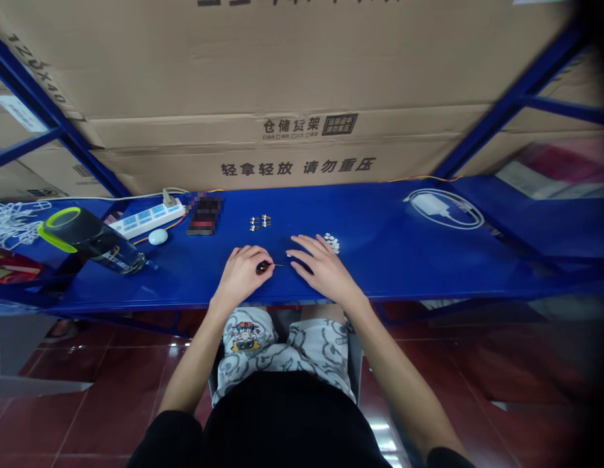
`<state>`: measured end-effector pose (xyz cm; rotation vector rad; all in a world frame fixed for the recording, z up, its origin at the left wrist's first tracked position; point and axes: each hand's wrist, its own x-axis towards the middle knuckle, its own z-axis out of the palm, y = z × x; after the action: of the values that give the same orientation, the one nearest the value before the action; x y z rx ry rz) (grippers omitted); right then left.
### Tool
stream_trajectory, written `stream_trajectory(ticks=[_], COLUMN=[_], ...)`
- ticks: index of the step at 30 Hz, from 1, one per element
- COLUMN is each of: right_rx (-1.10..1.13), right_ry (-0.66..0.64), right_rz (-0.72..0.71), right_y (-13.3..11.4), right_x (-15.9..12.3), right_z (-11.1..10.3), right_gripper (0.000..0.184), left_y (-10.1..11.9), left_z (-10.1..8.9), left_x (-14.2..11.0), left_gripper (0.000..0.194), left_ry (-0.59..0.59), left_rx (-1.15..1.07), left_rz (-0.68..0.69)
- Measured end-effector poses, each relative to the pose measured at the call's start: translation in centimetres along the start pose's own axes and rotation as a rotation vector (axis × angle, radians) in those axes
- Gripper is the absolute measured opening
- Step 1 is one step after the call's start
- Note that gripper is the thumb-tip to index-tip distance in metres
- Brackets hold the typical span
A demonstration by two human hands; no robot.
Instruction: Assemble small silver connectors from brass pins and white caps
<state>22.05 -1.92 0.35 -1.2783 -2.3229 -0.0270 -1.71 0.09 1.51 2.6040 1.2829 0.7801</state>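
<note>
My left hand (246, 270) is closed, thumb and fingers pinching a small dark part with a thin metal pin (278, 265) that points right. What exactly this part is, I cannot make out. Just right of it, my right hand (322, 265) rests over the blue table with its fingers spread. A single small white piece (288, 255) lies at the tip of its forefinger. Beyond the right fingers is a little pile of white pieces (332, 242). Farther back, several small parts with white collars and dark ends (261, 222) lie in two short columns.
On the left of the blue table (380, 273) are a dark bottle (106, 244), a power strip (150, 218), a white rounded device (158, 236) and a pixelated dark object (205, 215). A white charger with coiled cable (435, 205) lies right. Cardboard boxes (292, 78) stand behind.
</note>
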Motion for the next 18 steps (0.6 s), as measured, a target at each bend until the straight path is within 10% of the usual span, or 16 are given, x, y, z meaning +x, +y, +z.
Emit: stream_trajectory(ticks=[18], right_rx=[0.041], right_ry=[0.265], right_rz=[-0.092], right_y=[-1.3], right_x=[0.6], right_z=[0.8], right_gripper=[0.017], left_y=[-0.2], left_z=[0.0], left_x=[-0.3], left_gripper=[0.012], left_ry=[0.074], left_rx=[-0.148], left_rz=[0.071])
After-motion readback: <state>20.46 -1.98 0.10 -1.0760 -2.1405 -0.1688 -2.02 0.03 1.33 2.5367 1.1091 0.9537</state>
